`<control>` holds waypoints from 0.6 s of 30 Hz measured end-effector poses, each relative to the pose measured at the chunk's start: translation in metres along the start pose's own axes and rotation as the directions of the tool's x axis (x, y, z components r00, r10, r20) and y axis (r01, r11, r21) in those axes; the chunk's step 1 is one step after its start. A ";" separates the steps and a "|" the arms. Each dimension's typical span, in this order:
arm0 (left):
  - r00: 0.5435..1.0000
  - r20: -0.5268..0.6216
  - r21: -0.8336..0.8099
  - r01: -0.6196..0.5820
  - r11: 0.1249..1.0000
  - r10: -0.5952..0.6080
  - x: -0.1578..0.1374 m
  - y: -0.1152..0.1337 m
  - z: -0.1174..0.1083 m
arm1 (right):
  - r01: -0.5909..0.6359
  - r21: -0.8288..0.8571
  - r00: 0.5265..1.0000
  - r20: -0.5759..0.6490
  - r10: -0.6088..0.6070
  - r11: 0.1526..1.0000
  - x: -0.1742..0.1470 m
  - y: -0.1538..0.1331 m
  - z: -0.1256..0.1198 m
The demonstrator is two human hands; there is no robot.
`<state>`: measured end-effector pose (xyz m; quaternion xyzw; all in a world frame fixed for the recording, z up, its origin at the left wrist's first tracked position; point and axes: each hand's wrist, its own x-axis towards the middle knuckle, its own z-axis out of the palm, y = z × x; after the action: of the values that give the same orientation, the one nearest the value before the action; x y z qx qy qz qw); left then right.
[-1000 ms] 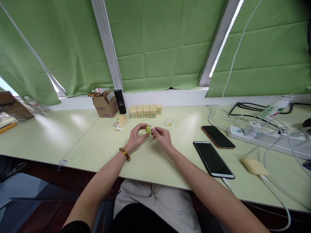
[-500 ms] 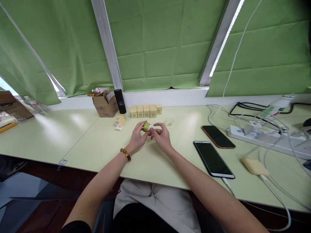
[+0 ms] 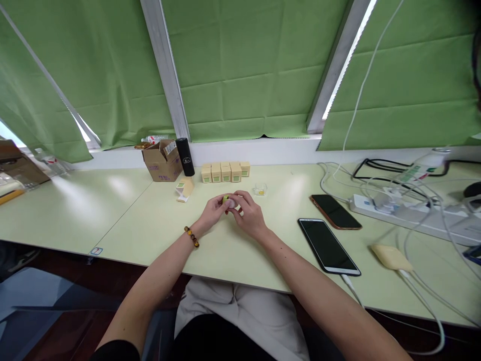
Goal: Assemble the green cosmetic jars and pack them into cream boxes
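Between the fingertips of both hands is a small green and white object (image 3: pixel 231 203), partly covered so its exact kind does not show. My left hand (image 3: pixel 212 212) is closed on its green end, a beaded bracelet around the wrist. My right hand (image 3: pixel 248 214) curls its thumb and fingers around the whitish end. A small clear container (image 3: pixel 260 189) with a bit of yellow in it sits just beyond my right hand. Past my left hand lies an opened small beige box (image 3: pixel 184 189). Several small beige boxes with green labels (image 3: pixel 225 172) stand in a row at the back.
A cardboard box (image 3: pixel 162 163) and a black cylinder (image 3: pixel 185 157) stand by the wall. On the right are two phones (image 3: pixel 329 246), a beige charger-like block (image 3: pixel 391 257), a white power strip (image 3: pixel 409 213), tangled cables and a white bottle (image 3: pixel 424 164).
My right hand has closed further over the object, fingers now covering its top. The object has turned, showing less green. The view has shifted slightly.
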<state>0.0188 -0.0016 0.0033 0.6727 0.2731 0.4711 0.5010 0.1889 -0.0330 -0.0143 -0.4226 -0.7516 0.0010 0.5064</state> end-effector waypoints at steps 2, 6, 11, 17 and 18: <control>1.000 0.016 -0.022 -0.005 1.000 0.005 0.000 0.000 0.000 | 0.012 0.007 1.000 -0.009 -0.012 1.000 -0.001 0.002 0.001; 0.998 0.064 -0.080 -0.003 0.997 0.008 -0.002 0.000 -0.002 | 0.021 -0.012 1.000 -0.017 -0.021 1.000 -0.001 0.003 0.000; 0.997 0.082 -0.122 0.006 0.993 0.004 -0.003 0.001 -0.001 | 0.023 -0.022 1.000 -0.019 -0.023 0.999 0.000 0.003 -0.001; 1.000 -0.007 -0.048 -0.027 0.999 0.026 -0.001 -0.001 0.002 | 0.044 -0.009 0.999 -0.030 -0.044 0.999 -0.001 0.002 0.001; 0.999 -0.037 -0.031 -0.031 0.999 0.030 -0.001 -0.003 0.003 | 0.052 -0.022 0.998 -0.032 -0.053 0.998 -0.001 0.001 0.001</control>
<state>0.0210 -0.0030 0.0000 0.6600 0.2645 0.4951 0.4993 0.1895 -0.0323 -0.0157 -0.4079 -0.7541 -0.0269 0.5140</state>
